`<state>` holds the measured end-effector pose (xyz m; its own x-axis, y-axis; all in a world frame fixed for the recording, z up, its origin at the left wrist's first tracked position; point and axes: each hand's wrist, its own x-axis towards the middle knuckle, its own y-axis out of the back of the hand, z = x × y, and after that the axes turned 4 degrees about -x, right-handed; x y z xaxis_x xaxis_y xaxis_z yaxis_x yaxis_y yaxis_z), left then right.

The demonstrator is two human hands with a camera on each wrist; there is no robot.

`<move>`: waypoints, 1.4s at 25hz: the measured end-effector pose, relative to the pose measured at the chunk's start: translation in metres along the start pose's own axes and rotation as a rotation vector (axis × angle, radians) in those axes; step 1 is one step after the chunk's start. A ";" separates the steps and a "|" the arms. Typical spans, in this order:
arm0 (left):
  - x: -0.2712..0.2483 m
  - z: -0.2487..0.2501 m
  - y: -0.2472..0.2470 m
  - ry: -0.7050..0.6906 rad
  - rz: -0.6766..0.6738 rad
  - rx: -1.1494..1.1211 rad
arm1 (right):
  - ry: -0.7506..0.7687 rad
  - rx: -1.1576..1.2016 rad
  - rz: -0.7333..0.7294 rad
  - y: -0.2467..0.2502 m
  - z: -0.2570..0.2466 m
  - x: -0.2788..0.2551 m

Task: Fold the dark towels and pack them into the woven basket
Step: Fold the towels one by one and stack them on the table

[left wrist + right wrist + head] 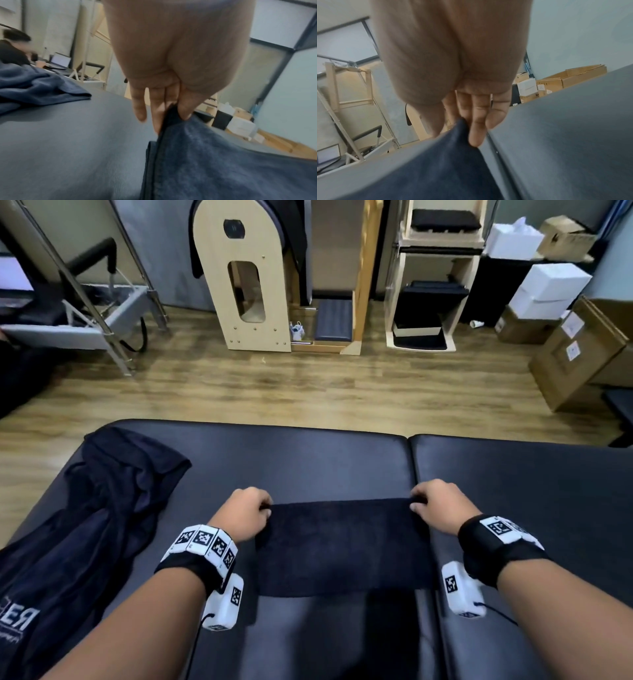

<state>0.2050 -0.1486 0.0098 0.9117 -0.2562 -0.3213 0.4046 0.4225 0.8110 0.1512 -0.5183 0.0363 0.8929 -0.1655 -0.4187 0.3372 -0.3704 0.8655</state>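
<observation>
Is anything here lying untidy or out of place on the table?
Yes. A dark cloth lies crumpled at the table's left end, partly hanging over the edge. The towel lies flat, with the left hand and right hand pinching its far corners. No basket is in view.

Dark towels on padded table: 1 folded, 1 unfolded.
A dark towel (342,546) is laid flat as a rectangle on the black padded table (325,460), layered edges seen at its left side; its 2 far corners are pinched and slightly lifted. A second dark towel (102,508) is left crumpled and unfolded at the table's left, well apart, white lettering visible near its lower end.
</observation>
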 end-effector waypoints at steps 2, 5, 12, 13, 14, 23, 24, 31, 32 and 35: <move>0.016 -0.002 -0.011 -0.001 0.045 0.026 | -0.045 0.041 0.051 -0.010 -0.005 0.008; 0.032 -0.005 -0.032 -0.057 -0.026 0.140 | -0.060 0.023 -0.007 -0.036 -0.003 0.010; 0.039 -0.025 -0.058 -0.061 -0.183 0.301 | 0.167 -0.286 -0.308 -0.088 0.010 -0.018; 0.035 -0.025 -0.058 -0.071 -0.181 0.346 | 0.180 -0.329 -0.281 -0.089 0.010 -0.017; 0.028 -0.024 -0.057 -0.079 -0.187 0.393 | 0.188 -0.360 -0.240 -0.088 0.010 -0.017; -0.083 -0.018 -0.096 0.033 -0.285 0.318 | 0.328 -0.336 -0.002 -0.115 -0.009 -0.056; -0.100 -0.011 -0.107 0.010 -0.313 0.288 | 0.362 -0.342 -0.009 -0.124 -0.012 -0.067; -0.162 0.016 -0.139 -0.245 -0.361 0.322 | 0.402 -0.371 -0.063 -0.160 0.007 -0.133; -0.165 0.017 -0.141 -0.274 -0.343 0.327 | 0.422 -0.325 -0.092 -0.162 0.009 -0.143; -0.166 0.021 -0.150 -0.341 -0.345 0.437 | 0.483 -0.291 -0.201 -0.169 0.011 -0.166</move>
<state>-0.0083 -0.1874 -0.0483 0.6315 -0.6059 -0.4838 0.5377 -0.1073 0.8363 -0.0578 -0.4382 -0.0436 0.8146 0.3413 -0.4690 0.5208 -0.0741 0.8505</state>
